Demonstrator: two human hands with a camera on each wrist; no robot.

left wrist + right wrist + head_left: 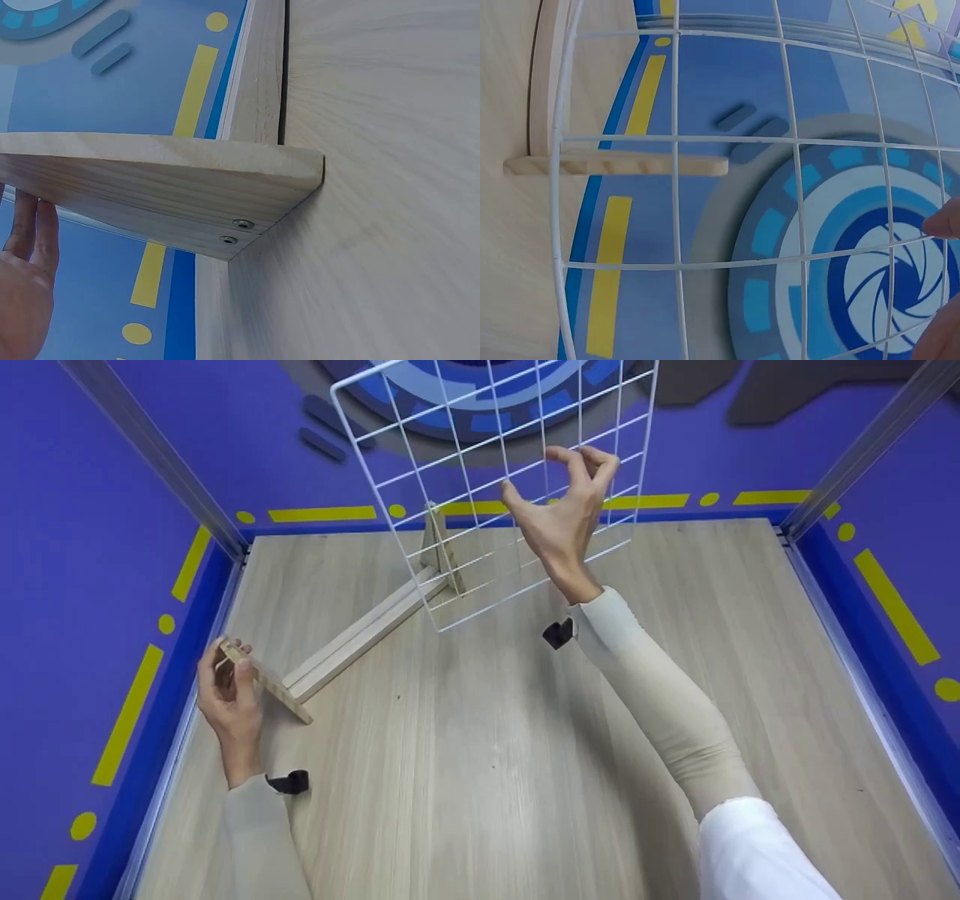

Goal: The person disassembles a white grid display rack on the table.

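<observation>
A wooden stand (367,634) lies diagonally on the left of the table: a grooved bar joins two tapered end boards. My left hand (234,709) grips the top of the near end board (274,690), thumb on one face and fingers round the other. Two screw heads (242,224) show on that board in the left wrist view. With curled fingers and thumb at its wires, my right hand (562,514) holds a white wire grid panel (439,628) steeply tilted. The panel's lower left corner overlaps the far end board (433,540) in the head view.
Blue printed walls (97,585) with yellow marks enclose the wood-grain table (487,780) at the back and both sides. Metal posts (161,450) stand at the back corners. A black wrist camera (556,634) sticks out from the right sleeve.
</observation>
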